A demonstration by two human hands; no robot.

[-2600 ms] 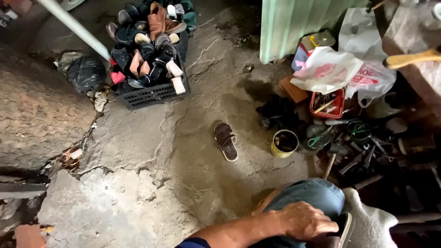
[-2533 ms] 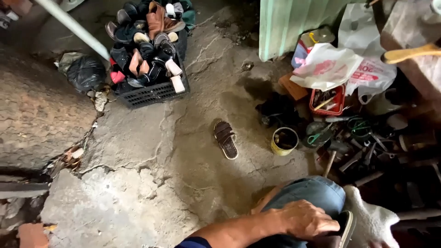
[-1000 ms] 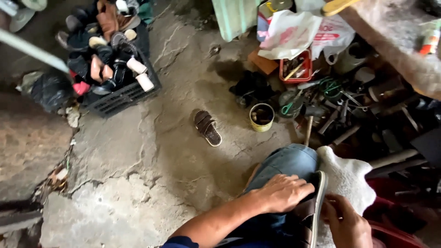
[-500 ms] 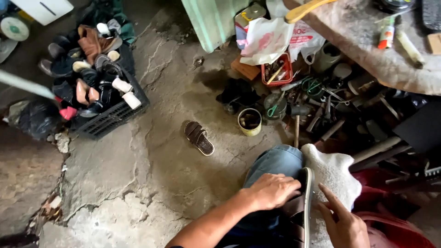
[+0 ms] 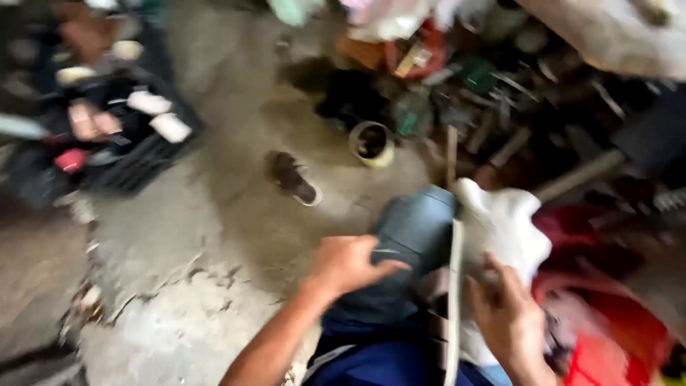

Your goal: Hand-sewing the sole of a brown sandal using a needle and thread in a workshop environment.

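Left hand: left hand (image 5: 348,263) rests on the blue-jeaned knee (image 5: 411,236), fingers loosely spread, grasping nothing.
Right hand: right hand (image 5: 509,309) grips the pale shoe sole (image 5: 453,286) standing on edge between both hands.
White cloth: white cloth (image 5: 504,227) lies just beyond the right hand.
Sandal: sandal (image 5: 291,177) sits on the concrete floor (image 5: 186,271), well beyond the left hand.

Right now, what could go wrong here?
1. The shoe sole stands on edge across the knee; the left hand rests beside it, only the right hand seems to steady it, so it might slip.
2. Tools clutter the floor close ahead: a snag hazard.
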